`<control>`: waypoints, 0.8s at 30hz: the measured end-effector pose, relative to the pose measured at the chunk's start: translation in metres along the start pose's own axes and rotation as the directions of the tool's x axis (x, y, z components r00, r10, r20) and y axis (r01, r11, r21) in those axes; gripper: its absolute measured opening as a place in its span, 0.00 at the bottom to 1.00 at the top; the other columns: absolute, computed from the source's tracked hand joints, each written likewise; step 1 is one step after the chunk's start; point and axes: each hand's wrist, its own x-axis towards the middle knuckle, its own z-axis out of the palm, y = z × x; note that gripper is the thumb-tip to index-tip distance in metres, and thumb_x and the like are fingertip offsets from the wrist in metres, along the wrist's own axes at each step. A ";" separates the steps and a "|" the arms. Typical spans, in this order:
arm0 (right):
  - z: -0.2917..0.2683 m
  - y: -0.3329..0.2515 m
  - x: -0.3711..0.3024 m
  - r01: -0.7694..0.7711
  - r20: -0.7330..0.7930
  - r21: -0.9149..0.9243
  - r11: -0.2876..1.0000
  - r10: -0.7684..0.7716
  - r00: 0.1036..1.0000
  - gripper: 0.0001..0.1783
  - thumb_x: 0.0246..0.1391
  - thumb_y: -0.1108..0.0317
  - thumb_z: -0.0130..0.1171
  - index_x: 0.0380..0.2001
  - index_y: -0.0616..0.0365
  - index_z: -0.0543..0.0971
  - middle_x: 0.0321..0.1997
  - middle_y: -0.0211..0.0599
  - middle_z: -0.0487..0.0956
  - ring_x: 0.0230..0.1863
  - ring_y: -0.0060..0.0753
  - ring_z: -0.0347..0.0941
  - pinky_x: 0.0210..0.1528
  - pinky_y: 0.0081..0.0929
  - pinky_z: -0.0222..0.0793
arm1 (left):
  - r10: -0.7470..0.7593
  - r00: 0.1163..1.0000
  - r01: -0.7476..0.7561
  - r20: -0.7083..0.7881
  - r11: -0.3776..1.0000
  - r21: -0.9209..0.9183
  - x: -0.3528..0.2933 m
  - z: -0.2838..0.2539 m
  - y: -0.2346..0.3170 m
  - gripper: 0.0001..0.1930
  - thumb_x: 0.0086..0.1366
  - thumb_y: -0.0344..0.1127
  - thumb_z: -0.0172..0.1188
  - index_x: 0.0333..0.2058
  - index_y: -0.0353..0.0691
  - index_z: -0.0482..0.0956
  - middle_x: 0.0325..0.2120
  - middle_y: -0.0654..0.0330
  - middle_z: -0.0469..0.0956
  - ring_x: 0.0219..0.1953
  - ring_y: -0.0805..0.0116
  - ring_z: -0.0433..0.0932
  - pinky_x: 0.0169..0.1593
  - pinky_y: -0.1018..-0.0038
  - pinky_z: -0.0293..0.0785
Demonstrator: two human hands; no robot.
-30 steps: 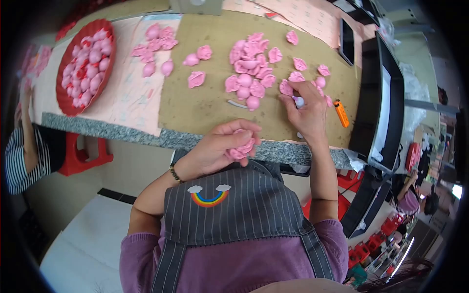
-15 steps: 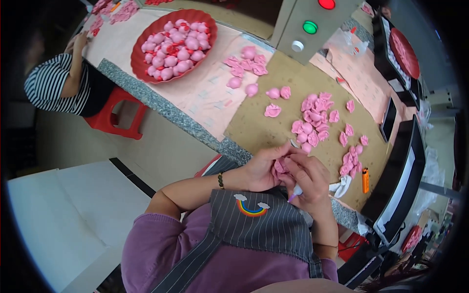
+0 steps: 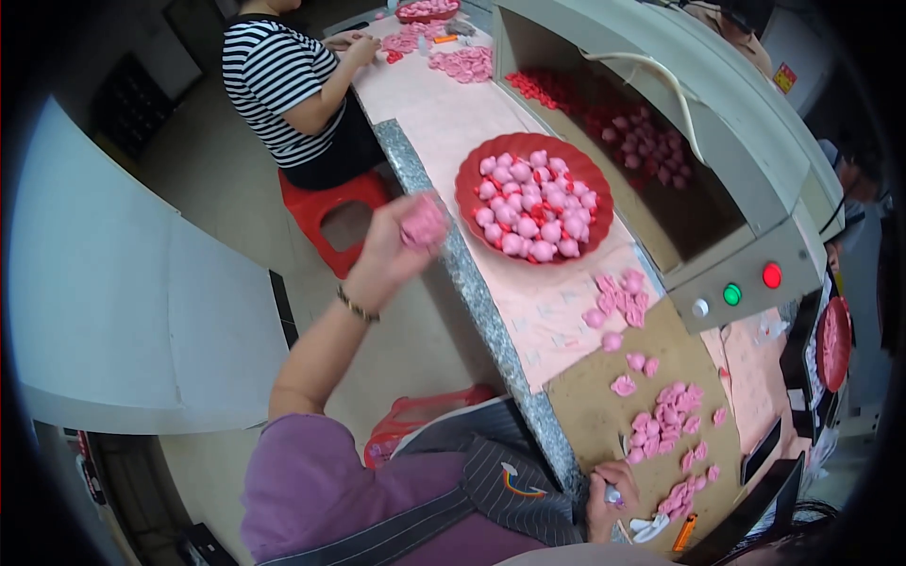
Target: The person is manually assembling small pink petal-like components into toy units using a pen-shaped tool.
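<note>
My left hand [image 3: 392,247] is raised at the left, out past the table edge. Its fingers are closed around a soft pink piece [image 3: 425,224], whose exact kind I cannot make out. Low down at the table's near edge, my right hand [image 3: 609,505] grips a small pale squeeze bottle [image 3: 613,494], mostly covered by the fingers. Just beyond it lies a heap of pink crumpled and rounded pieces [image 3: 672,407] on the brown board [image 3: 590,387]. A red scalloped bowl [image 3: 464,200] farther off holds many pink balls with small red parts.
A grey machine [image 3: 746,283] with lit buttons and an open bay stands along the table's far side. An orange lighter [image 3: 686,533] lies near my right hand. Another person [image 3: 283,90] in a striped shirt sits farther along on a red stool [image 3: 326,212].
My left hand has left my right and swung up and left, carrying the pink piece. My right hand keeps the bottle near the table edge. The view has turned left.
</note>
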 end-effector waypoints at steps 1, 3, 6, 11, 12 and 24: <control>0.001 0.002 -0.005 0.013 0.003 0.006 1.000 -0.013 1.000 0.04 0.43 0.78 0.62 0.25 0.68 0.77 0.26 0.45 0.77 0.28 0.37 0.72 0.35 0.29 0.67 | 0.080 0.995 -0.079 -0.055 0.997 0.016 0.024 -0.007 0.026 0.12 0.67 0.37 0.52 0.44 0.35 0.72 0.35 0.54 0.74 0.35 0.60 0.76 0.37 0.68 0.79; 0.005 0.006 -0.011 -0.030 -0.056 0.048 0.998 0.033 0.998 0.04 0.43 0.77 0.62 0.24 0.67 0.77 0.25 0.44 0.77 0.29 0.35 0.72 0.35 0.28 0.66 | 0.180 0.975 -0.179 -0.126 0.984 0.023 0.087 -0.018 0.069 0.13 0.68 0.39 0.50 0.43 0.35 0.71 0.34 0.54 0.74 0.35 0.60 0.75 0.43 0.63 0.78; 0.006 0.007 -0.013 -0.105 -0.117 0.063 0.992 0.112 0.987 0.05 0.44 0.76 0.61 0.22 0.66 0.77 0.24 0.43 0.77 0.29 0.34 0.71 0.34 0.28 0.66 | 0.230 0.942 -0.248 -0.242 0.968 -0.045 0.178 -0.003 0.103 0.13 0.71 0.42 0.46 0.36 0.36 0.70 0.25 0.58 0.72 0.27 0.62 0.73 0.47 0.56 0.76; 0.007 0.013 0.004 -0.210 -0.130 0.015 0.978 0.210 0.969 0.07 0.45 0.71 0.62 0.22 0.65 0.78 0.24 0.43 0.79 0.28 0.36 0.76 0.34 0.31 0.73 | 0.074 0.992 -0.099 -0.104 0.961 -0.259 0.317 -0.059 0.207 0.15 0.68 0.42 0.45 0.41 0.36 0.72 0.29 0.56 0.75 0.30 0.63 0.73 0.48 0.51 0.72; 0.009 0.001 0.009 -0.261 -0.134 -0.042 0.964 0.254 0.958 0.07 0.45 0.71 0.62 0.22 0.65 0.78 0.25 0.43 0.79 0.28 0.36 0.76 0.34 0.31 0.73 | 0.198 0.980 -0.200 -0.032 0.975 -0.097 0.337 -0.053 0.206 0.19 0.64 0.43 0.49 0.48 0.35 0.70 0.43 0.50 0.72 0.44 0.57 0.71 0.53 0.50 0.69; 0.006 -0.009 0.020 -0.335 -0.096 0.046 0.941 0.338 0.936 0.07 0.45 0.71 0.62 0.24 0.67 0.79 0.27 0.44 0.79 0.28 0.35 0.74 0.34 0.28 0.70 | 0.344 0.922 -0.383 0.179 0.737 0.557 0.468 -0.117 0.331 0.36 0.61 0.40 0.55 0.61 0.24 0.52 0.65 0.38 0.45 0.65 0.35 0.48 0.67 0.43 0.50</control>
